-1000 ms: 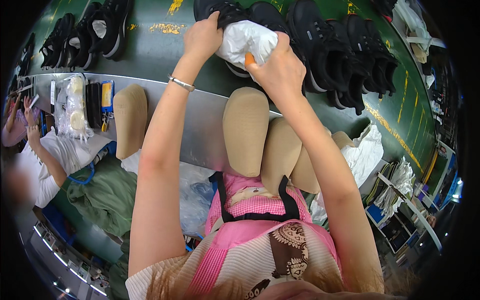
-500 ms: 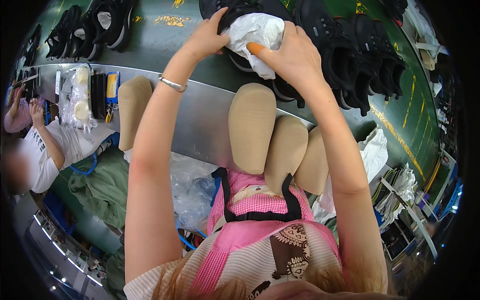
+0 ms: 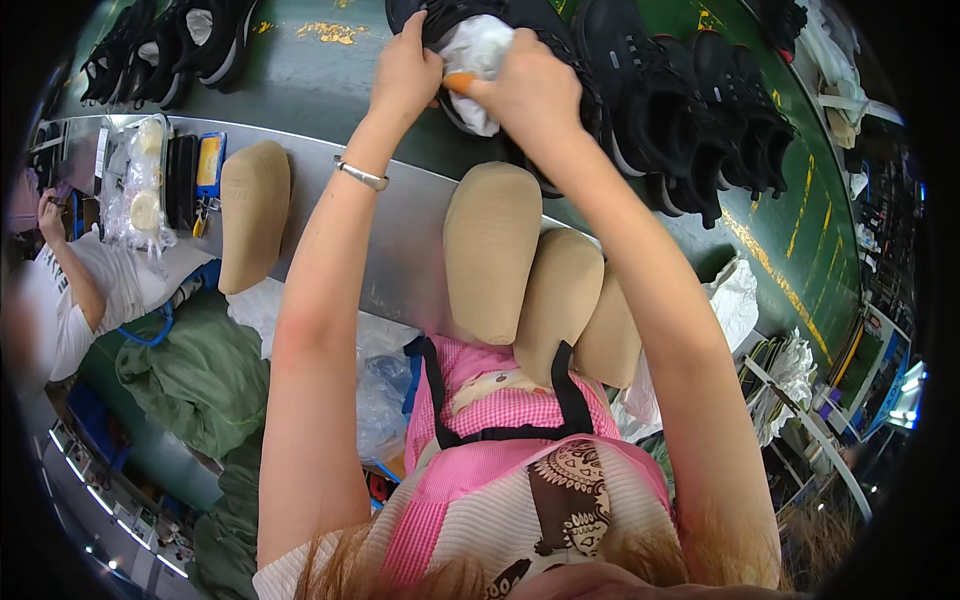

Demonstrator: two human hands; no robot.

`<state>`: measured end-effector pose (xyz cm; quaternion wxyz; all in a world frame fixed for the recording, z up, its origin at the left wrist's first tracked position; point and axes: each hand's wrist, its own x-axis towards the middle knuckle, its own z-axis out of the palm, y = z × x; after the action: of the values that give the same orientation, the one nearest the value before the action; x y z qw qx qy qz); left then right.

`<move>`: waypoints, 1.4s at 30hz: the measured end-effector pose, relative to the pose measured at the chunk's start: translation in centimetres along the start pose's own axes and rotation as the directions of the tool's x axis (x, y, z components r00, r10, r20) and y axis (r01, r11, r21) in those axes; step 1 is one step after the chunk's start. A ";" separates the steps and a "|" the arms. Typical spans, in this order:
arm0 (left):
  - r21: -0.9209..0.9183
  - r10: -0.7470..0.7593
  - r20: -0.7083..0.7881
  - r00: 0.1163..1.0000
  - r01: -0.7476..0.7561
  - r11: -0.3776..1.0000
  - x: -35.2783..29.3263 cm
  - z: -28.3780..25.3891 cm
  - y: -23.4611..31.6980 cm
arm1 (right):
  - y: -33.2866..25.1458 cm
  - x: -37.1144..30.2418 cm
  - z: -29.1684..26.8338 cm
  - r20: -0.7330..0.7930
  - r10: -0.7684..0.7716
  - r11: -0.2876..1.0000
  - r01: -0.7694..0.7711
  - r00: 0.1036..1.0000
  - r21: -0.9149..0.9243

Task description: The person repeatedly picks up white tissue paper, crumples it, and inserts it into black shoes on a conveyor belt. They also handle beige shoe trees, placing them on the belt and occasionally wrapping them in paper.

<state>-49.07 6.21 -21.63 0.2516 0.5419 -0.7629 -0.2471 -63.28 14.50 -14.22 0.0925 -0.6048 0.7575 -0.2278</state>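
A black shoe (image 3: 541,14) lies on the green surface at the top, its opening toward me. Crumpled white tissue paper (image 3: 476,48) sits partly inside that opening, with a crumpled end sticking out. My left hand (image 3: 407,72) is closed on the shoe's left edge, fingertips at the laces. On the other side, my right hand (image 3: 535,88) is closed on the paper, its thumb in an orange finger cover pressing the paper. Below them, several beige foot-shaped forms (image 3: 491,245) lean together against my pink checked apron (image 3: 510,410).
Several black shoes (image 3: 650,95) stand to the right, more (image 3: 212,50) at upper left. Another beige form (image 3: 255,215) lies beside a clear plastic tray (image 3: 135,185) on the metal ledge (image 3: 385,255). A person (image 3: 75,300) sits at far left. Green cloth (image 3: 190,370) hangs below.
The paper has gone deeper into the shoe, and less of it sticks out. My right hand has moved left, closer to my left hand. The whole view has shifted slightly.
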 end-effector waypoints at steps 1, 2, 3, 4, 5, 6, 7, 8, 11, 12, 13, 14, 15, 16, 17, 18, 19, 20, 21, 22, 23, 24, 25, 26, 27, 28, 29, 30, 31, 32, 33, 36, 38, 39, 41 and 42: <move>-0.067 0.005 0.007 1.000 -0.004 0.998 0.1 -0.1 0.1 | 0.1 0.1 1.6 -0.085 -0.041 0.999 0.040 0.996 -0.009; -0.165 -0.113 0.095 0.989 0.128 0.978 0.4 -0.8 0.4 | -0.3 0.5 2.1 -0.093 -0.054 0.998 0.055 0.994 0.007; -0.249 -0.219 0.194 0.956 0.264 0.932 0.8 -1.8 0.6 | -0.6 0.8 2.2 -0.101 -0.067 0.997 0.070 0.993 0.024; -0.219 -0.206 0.202 0.958 0.249 0.943 0.9 -2.5 -0.1 | -1.2 1.1 1.2 0.009 -0.058 0.997 0.057 0.998 0.050; -0.170 -0.203 0.208 0.957 0.240 0.956 0.9 -3.0 0.5 | -1.3 1.6 0.5 0.129 -0.049 0.996 0.038 0.990 0.081; -0.121 -0.200 0.214 0.956 0.229 0.966 0.8 -3.5 1.3 | -0.9 2.0 -0.4 0.246 -0.043 0.994 0.016 0.968 0.109; -0.073 -0.198 0.211 0.957 0.217 0.973 0.7 -4.0 1.9 | -0.3 2.4 -1.2 0.358 -0.048 0.991 0.000 0.932 0.134; -0.068 -0.200 0.215 0.956 0.219 0.973 0.7 -4.1 1.9 | 0.2 2.4 -1.7 0.359 -0.100 0.989 0.053 0.928 0.140; 0.000 -0.167 0.263 0.950 0.173 0.985 1.2 -4.0 2.1 | 1.4 3.5 -1.7 0.432 -0.108 0.994 0.097 0.895 0.048; 0.050 -0.133 0.255 0.958 0.124 0.991 1.2 -3.9 2.2 | 1.5 3.7 -1.6 0.387 -0.140 0.990 0.122 0.911 0.070; 0.078 -0.060 0.207 0.977 0.044 0.996 1.4 -3.5 1.4 | 1.5 3.6 -1.2 0.347 -0.171 0.985 0.147 0.922 0.094; 0.110 0.010 0.160 0.987 -0.028 0.994 1.5 -3.1 0.2 | 1.5 3.5 -0.7 0.310 -0.203 0.978 0.174 0.929 0.119; 0.145 0.082 0.115 0.990 -0.099 0.984 1.4 -2.6 -1.0 | 1.4 3.4 -0.2 0.271 -0.234 0.969 0.202 0.934 0.143; 0.101 0.079 0.108 0.991 -0.090 0.991 1.4 -2.5 -0.8 | 1.4 3.3 0.9 0.203 -0.238 0.969 0.218 0.950 0.113; 0.150 0.133 0.065 0.989 -0.142 0.979 1.8 -3.0 -1.0 | 0.2 3.6 0.9 0.195 -0.219 0.974 0.203 0.956 0.100; 0.045 -0.062 0.181 0.981 0.054 0.998 1.9 -3.3 -1.1 | -0.1 3.9 1.9 0.217 -0.225 0.972 0.204 0.950 0.117; -0.031 -0.237 0.313 0.920 0.259 0.965 1.6 -4.8 0.5 | -0.1 4.3 2.7 0.237 -0.231 0.970 0.203 0.944 0.137; -0.106 -0.221 0.362 0.905 0.276 0.955 1.1 -5.6 0.7 | -0.2 4.5 1.9 0.299 -0.245 0.969 0.220 0.922 0.115; -0.178 -0.201 0.410 0.890 0.294 0.939 0.7 -6.3 0.8 | -0.1 4.8 0.6 0.360 -0.257 0.966 0.239 0.897 0.094; -0.249 -0.176 0.451 0.875 0.313 0.917 0.3 -7.1 1.0 | 0.3 5.1 -0.7 0.431 -0.257 0.966 0.245 0.865 0.084; -0.240 -0.171 0.483 0.859 0.318 0.917 0.0 -7.5 1.0 | 1.1 5.4 -1.4 0.445 -0.257 0.965 0.251 0.858 0.074; -0.232 -0.167 0.514 0.841 0.323 0.917 -0.3 -7.8 1.0 | 2.3 5.8 -1.6 0.382 -0.324 0.946 0.291 0.865 0.144; -0.222 -0.161 0.548 0.821 0.328 0.918 -0.8 -7.9 1.2 | 3.6 6.1 -1.0 0.315 -0.383 0.920 0.329 0.868 0.211; -0.232 -0.155 0.608 0.779 0.362 0.903 -0.9 -8.4 2.3 | 3.9 6.0 0.3 0.168 -0.364 0.928 0.342 0.916 0.148; -0.254 -0.109 0.588 0.801 0.311 0.916 -0.9 -7.9 2.2 | 4.2 6.7 1.0 0.283 -0.338 0.939 0.302 0.898 0.165; -0.273 -0.068 0.562 0.824 0.263 0.925 -1.0 -7.2 1.5 | 3.5 7.4 1.2 0.395 -0.318 0.947 0.267 0.862 0.180; -0.290 -0.030 0.536 0.844 0.217 0.932 -1.1 -6.7 0.8 | 1.8 7.8 0.5 0.505 -0.298 0.954 0.231 0.810 0.192; -0.237 -0.093 0.512 0.854 0.244 0.940 -0.9 -6.2 0.4 | 0.7 8.3 -1.3 0.538 -0.262 0.965 0.230 0.801 0.128; -0.186 -0.147 0.489 0.860 0.267 0.945 -0.6 -5.7 0.3 | 0.5 8.9 -2.2 0.603 -0.246 0.969 0.191 0.759 0.154; -0.135 -0.200 0.462 0.864 0.292 0.947 -0.5 -5.2 0.3 | 0.4 9.0 -1.7 0.615 -0.223 0.974 0.195 0.757 0.113; -0.064 -0.204 0.416 0.886 0.253 0.965 -0.6 -4.7 0.3 | 0.3 9.1 -0.9 0.625 -0.200 0.977 0.200 0.755 0.071; 0.029 -0.193 0.314 0.930 0.194 0.981 0.2 -3.3 -0.3 | 0.6 8.9 2.0 0.557 -0.135 0.991 0.110 0.820 0.079; -0.061 -0.221 0.309 0.925 0.252 0.966 0.5 -3.3 -1.1 | 0.0 8.7 2.1 0.545 -0.109 0.993 0.061 0.831 0.106; -0.027 -0.280 0.364 0.888 0.310 0.950 0.7 -3.2 -1.4 | -0.1 8.6 2.0 0.538 -0.095 0.992 0.036 0.837 0.119; 0.049 -0.389 0.465 0.795 0.416 0.908 1.7 -4.6 1.5 | 0.3 8.7 2.1 0.503 -0.137 0.985 0.064 0.853 0.159; 0.100 -0.382 0.493 0.782 0.385 0.918 2.2 -5.0 1.4 | 0.2 8.6 2.1 0.494 -0.151 0.982 0.072 0.856 0.174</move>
<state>-47.40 4.04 -16.72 -0.0096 0.6012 -0.6749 -0.4277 -64.81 5.78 -14.98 0.3191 -0.6776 0.6512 -0.1228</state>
